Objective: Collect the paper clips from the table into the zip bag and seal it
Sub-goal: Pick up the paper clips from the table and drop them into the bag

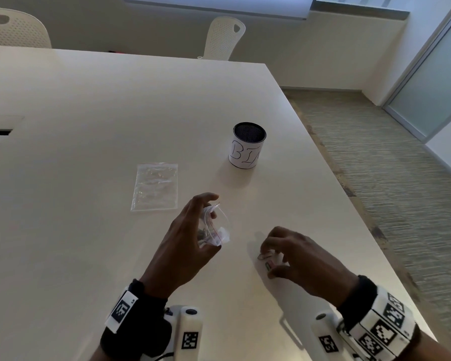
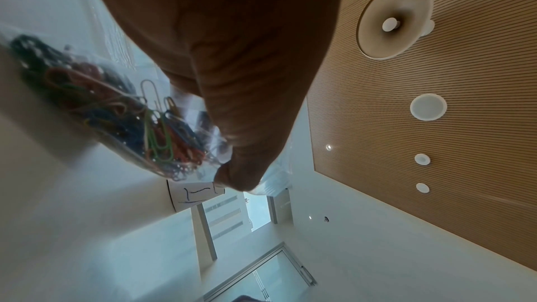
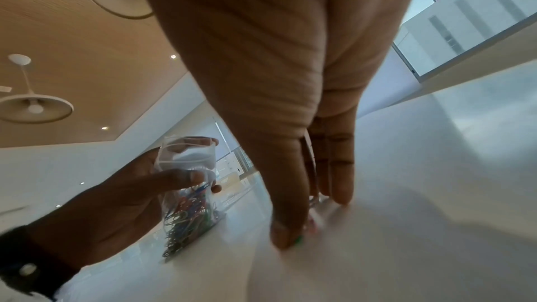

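While my left hand (image 1: 185, 238) grips the zip bag (image 1: 214, 227), my right hand (image 1: 294, 254) pinches paper clips (image 1: 266, 260) just beside it, near the table's (image 1: 89, 100) right edge.

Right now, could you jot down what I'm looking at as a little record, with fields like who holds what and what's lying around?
left hand: holds the zip bag with its mouth open
bag contents: many coloured paper clips, piled at the bottom
right hand: fingertips down on the table, gathering loose clips
loose clips count: a few, number unclear
second bag: flat on the table, beyond the left hand
cup: stands upright, label with handwritten letters
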`<state>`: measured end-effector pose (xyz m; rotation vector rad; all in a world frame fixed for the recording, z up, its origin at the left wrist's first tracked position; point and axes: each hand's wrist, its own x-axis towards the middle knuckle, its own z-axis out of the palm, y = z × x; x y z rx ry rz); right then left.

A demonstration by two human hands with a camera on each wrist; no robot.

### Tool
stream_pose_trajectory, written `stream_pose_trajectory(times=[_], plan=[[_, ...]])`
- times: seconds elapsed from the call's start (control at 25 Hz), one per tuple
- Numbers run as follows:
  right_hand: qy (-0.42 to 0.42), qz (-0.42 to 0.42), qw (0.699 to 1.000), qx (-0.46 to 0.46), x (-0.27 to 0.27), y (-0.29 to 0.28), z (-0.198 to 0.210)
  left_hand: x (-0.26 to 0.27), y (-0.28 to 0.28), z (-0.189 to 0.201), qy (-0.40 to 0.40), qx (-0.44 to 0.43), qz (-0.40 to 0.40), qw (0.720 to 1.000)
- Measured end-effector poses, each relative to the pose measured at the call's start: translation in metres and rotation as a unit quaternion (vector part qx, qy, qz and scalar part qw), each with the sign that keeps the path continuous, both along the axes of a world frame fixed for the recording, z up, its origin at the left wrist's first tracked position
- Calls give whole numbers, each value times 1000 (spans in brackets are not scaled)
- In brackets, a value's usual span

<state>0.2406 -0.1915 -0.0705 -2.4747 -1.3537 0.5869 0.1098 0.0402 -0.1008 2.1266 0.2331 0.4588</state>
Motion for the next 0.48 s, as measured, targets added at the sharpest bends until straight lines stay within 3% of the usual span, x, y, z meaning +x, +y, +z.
stream_pose_trajectory(times=[0.2,0.48], plan=[[5,-62,998,17,-4,3,-8,0,-1,1,-4,-4,2,1000],[26,-90,993,-70,4,11,-5,0,-2,2,-7,-16,0,1000]])
